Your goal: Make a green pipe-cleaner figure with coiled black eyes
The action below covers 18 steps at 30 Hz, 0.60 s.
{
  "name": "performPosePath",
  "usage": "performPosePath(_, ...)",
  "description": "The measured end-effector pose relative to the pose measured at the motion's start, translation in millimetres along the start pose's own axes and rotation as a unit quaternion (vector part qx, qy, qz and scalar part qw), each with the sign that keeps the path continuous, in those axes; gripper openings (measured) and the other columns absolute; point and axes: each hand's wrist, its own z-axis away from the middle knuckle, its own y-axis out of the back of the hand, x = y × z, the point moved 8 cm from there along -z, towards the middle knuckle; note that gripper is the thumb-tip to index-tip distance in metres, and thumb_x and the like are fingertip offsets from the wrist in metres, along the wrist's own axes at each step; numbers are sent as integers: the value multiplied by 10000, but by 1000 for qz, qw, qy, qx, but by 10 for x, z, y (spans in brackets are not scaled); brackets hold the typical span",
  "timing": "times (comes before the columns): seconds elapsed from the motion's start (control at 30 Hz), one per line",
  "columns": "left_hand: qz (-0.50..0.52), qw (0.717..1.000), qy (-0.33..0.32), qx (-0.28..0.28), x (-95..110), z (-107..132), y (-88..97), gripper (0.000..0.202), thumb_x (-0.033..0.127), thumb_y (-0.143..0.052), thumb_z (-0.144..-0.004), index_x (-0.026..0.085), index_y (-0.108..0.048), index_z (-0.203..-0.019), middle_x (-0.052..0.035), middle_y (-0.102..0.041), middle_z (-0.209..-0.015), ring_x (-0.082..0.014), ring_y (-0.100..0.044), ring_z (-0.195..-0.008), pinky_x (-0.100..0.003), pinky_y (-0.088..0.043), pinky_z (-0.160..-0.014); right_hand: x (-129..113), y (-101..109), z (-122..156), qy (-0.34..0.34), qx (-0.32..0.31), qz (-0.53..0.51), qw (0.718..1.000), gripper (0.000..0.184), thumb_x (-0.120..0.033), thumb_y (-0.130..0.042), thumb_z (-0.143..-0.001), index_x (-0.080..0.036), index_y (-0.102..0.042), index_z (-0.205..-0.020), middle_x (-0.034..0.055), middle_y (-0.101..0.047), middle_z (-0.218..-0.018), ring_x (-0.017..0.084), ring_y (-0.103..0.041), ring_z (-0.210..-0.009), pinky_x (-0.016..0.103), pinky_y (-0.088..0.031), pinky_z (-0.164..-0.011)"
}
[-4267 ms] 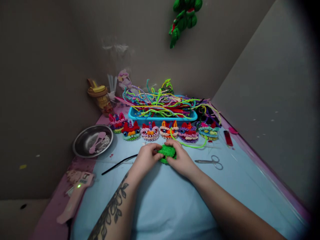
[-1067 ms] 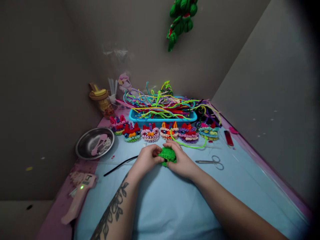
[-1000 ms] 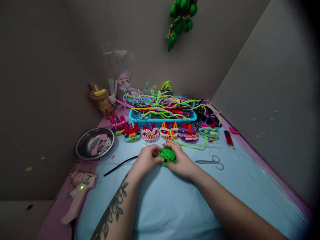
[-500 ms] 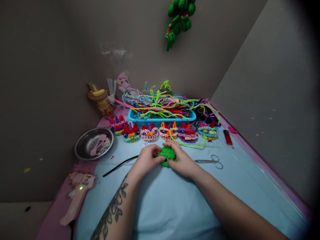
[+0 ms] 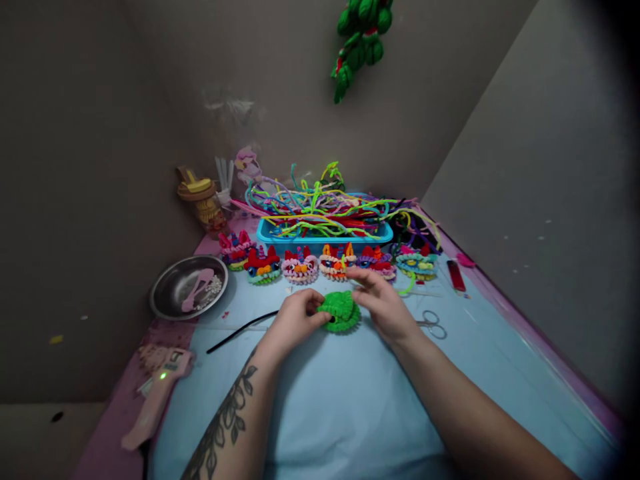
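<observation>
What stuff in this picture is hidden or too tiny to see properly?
All in the head view:
Left part of the green fuzzy piece: covered by the left hand and its fingers.
Blades of the scissors: behind the right hand; only the loops show.
Whether the right hand pinches anything: blurred.
The white bits in the metal bowl: too small to name.
The green hanging toy: cut off by the top edge.

left hand curled closed, right hand hovering, fingers loose.
</observation>
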Motion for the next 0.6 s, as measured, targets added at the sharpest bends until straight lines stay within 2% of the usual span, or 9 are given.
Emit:
performPosePath(0.1, 15, 1000, 14, -20, -47, 6, 8, 271, 194, -675, -647, 155, -639, -913, -30, -664, -776, -173, -623, -721, -266, -473, -654, -47, 433, -36, 41, 195, -110, 974, 243, -243, -668, -660, -195, -603, -889, 26, -631, -928, 168, -585, -850, 322, -455, -782)
performPosePath(0.17, 37, 998, 25, -34, -76, 12, 37, 329, 163, -674, -624, 158, -629, -950, -41, -672, -846, -172, -637, -744, -267, -485, -672, -56, 628, -24, 62, 274, -168, 945, 233, -236, -685, -636, -188, -574, -835, -3, -600, -848, 137, -572, -772, 286, -449, -721)
performPosePath(0.27, 51, 998, 32, -13, -85, 13, 175, 364, 155, -666, -615, 155, -616, -976, -66, -666, -939, -173, -644, -761, -275, -497, -682, -91, 771, -9, 86, 326, -211, 917, 198, -239, -667, -665, -189, -538, -806, -24, -562, -806, 108, -558, -725, 238, -427, -644)
performPosePath(0.4, 39, 995, 33, 85, -68, 10, 456, 323, 260, -664, -664, 164, -625, -970, -65, -662, -929, -174, -630, -741, -286, -501, -652, -221, 954, 37, 133, 371, -208, 895, 143, -234, -635, -715, -192, -524, -796, -34, -537, -761, 94, -543, -675, 214, -403, -574)
performPosePath(0.5, 39, 987, 38, 149, -65, 18, 593, 295, 316, -659, -682, 151, -634, -924, -65, -667, -872, -173, -620, -729, -300, -503, -681, -323, 1267, 113, 173, 424, -233, 858, 66, -182, -598, -721, -186, -534, -739, -26, -533, -693, 103, -521, -619, 223, -386, -523)
performPosePath(0.57, 42, 984, 36, 169, -52, 23, 624, 285, 328, -654, -684, 146, -637, -904, -62, -668, -854, -171, -614, -724, -306, -501, -703, -368, 1529, 197, 196, 477, -237, 823, 73, -134, -576, -707, -195, -537, -706, -26, -528, -651, 112, -514, -593, 228, -364, -490)
performPosePath(0.6, 43, 983, 36, 174, -44, 25, 627, 282, 332, -649, -687, 146, -638, -898, -59, -668, -848, -169, -611, -723, -305, -499, -704, -377, 1631, 218, 196, 493, -231, 816, 88, -118, -577, -702, -198, -542, -694, -28, -529, -650, 112, -509, -586, 230, -359, -484)
